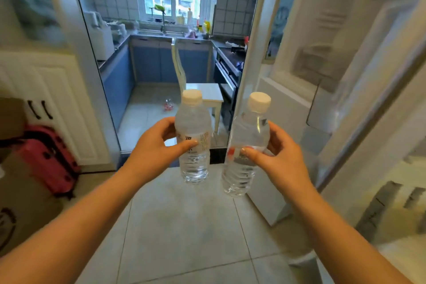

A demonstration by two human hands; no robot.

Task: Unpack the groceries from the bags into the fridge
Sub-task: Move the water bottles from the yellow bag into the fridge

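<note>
I hold two clear water bottles with white caps upright in front of me, above the tiled floor. My left hand (159,145) grips the left bottle (193,122) around its labelled middle. My right hand (279,157) grips the right bottle (247,127) the same way, thumb across the front. The bottles are side by side, a small gap between them. The open white fridge door (322,64) with its door shelves stands to the right, and the fridge interior (391,203) fills the right edge, blurred.
A kitchen doorway lies straight ahead with a white chair (205,92) in it and blue cabinets behind. A pink suitcase (48,159) and cardboard boxes (20,191) stand at the left by a white cupboard. Pale tiled floor (184,226) is underfoot.
</note>
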